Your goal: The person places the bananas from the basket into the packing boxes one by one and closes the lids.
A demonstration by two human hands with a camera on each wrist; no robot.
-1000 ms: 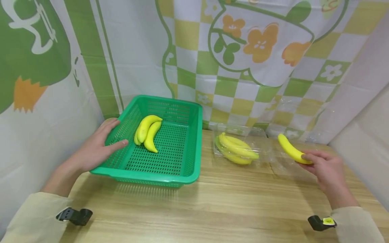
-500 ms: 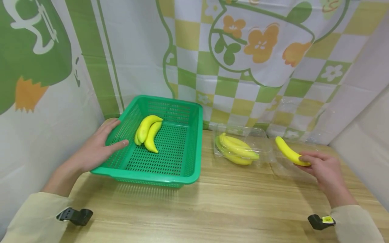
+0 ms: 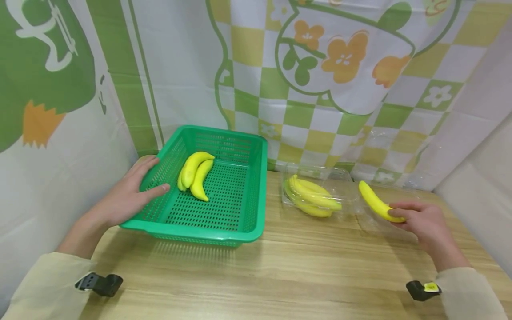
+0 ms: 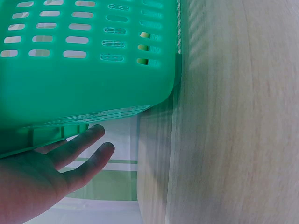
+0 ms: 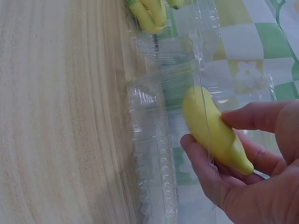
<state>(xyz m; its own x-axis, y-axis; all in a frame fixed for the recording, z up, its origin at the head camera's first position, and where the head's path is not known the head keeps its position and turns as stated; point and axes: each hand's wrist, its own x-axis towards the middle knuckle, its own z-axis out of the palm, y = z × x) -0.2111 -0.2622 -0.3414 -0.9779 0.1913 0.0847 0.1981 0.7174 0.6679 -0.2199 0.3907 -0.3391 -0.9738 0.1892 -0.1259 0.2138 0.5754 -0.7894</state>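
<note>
In the head view, we see a person's right hand pinching a single yellow banana between thumb and fingers, tilted so that its free end points away and to the left. To the left of that hand, we find a clear container with several more bananas lying inside. Farther left, we have a green basket, its floor pierced with small holes, and in it a cluster of bananas lies near the left wall. The left hand rests at the basket's left rim, fingers loosely extended, the thumb apart from them and reaching over the inner side. We also note the wooden table and a patterned curtain behind. In the left wrist view, we look at the basket's slotted wall; the left hand's fingers lie beneath the rim, nearly straight and slightly spread. In the right wrist view, we see the banana held with its narrow tip toward the palm. Clear plastic stands beside it, and a thin transparent edge crosses in front; we cannot tell whether it touches the fruit.
</note>
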